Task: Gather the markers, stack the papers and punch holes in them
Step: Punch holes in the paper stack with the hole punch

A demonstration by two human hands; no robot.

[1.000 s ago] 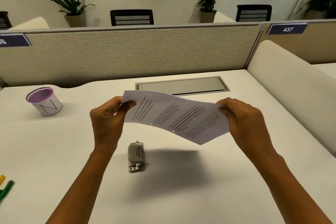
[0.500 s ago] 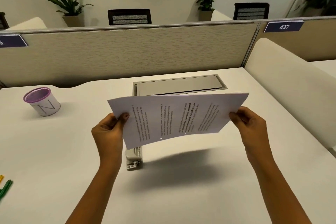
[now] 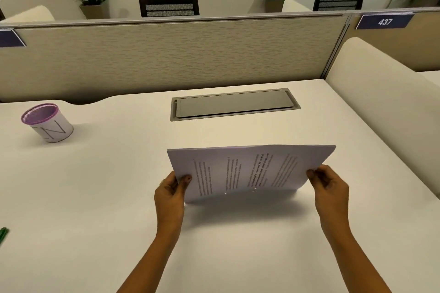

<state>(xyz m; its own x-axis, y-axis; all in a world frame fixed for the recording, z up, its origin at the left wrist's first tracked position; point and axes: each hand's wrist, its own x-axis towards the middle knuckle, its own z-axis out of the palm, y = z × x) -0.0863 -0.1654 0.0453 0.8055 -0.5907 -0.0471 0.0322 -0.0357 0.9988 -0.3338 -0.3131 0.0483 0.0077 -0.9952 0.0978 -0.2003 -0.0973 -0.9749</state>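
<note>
A stack of printed papers [image 3: 247, 171] stands on its long lower edge on the white desk [image 3: 107, 197], tilted back toward me. My left hand [image 3: 170, 191] grips its left edge and my right hand [image 3: 329, 185] grips its right edge. Small punched holes show near the bottom edge of the sheets. The hole punch is hidden, out of sight behind the papers. A green marker [image 3: 3, 234] pokes in at the far left edge of the desk. A white pen cup with a purple rim [image 3: 47, 123] stands at the back left.
A grey cable hatch [image 3: 234, 104] is set flush in the desk behind the papers. A beige partition [image 3: 166, 54] closes off the back and a cream padded divider [image 3: 385, 102] runs along the right side.
Both hands have swung the papers from held flat in the air to upright and lowered them onto the desk. The hole punch, visible before, is now covered by the sheets.
</note>
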